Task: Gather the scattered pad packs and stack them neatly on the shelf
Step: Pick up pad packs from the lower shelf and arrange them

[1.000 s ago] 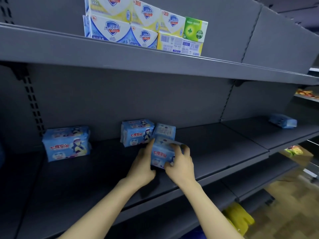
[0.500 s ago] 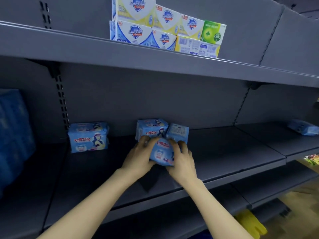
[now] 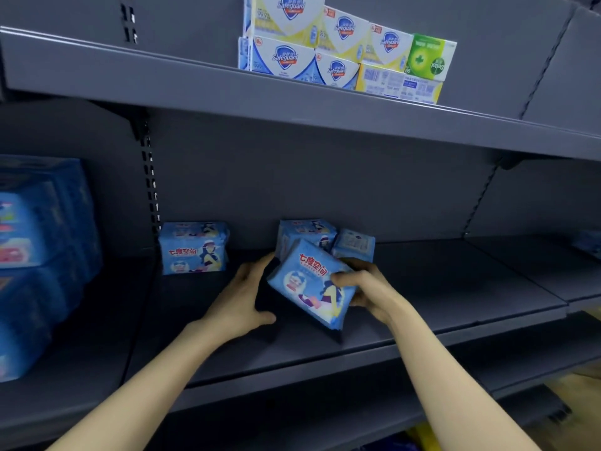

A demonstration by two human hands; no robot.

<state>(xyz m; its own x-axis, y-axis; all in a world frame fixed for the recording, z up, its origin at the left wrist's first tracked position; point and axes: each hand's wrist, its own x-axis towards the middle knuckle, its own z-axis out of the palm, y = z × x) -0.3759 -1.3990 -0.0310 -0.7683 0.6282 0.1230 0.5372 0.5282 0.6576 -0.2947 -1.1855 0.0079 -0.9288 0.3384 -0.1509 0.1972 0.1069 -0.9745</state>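
The right hand [image 3: 367,288] is gripping a blue pad pack [image 3: 305,284] by its right end, with the fingers curling over the printed face. It is holding the pack tilted, with the lower corner hanging just above the shelf [image 3: 439,288]. Just behind it, an upright pack [image 3: 304,236] and a turned pack [image 3: 354,247] are standing side by side against the back panel. The left hand [image 3: 242,297] is hovering open at the held pack's left edge, fingers spread and holding nothing (whether its thumb is actually touching the wrapper I cannot tell). As I judge it, the step in hand is squaring this pack up and setting it with the pair behind. To do that well, the person should be levelling the pack first and bringing the open left hand flat against the free end, so that both ends are being guided together. The soft wrapper is probably sagging under a one-ended grip. The pack should be going down to match its neighbours, printed face outward and edges flush. It should be lowered rather than shoved, since a push risks toppling the turned pack, which is showing its back face and looks loosely placed. A lone pack [image 3: 193,249] is standing apart to the left, and a blurred pack [image 3: 588,242] is lying well off to the right. Both look to be awaiting collection.
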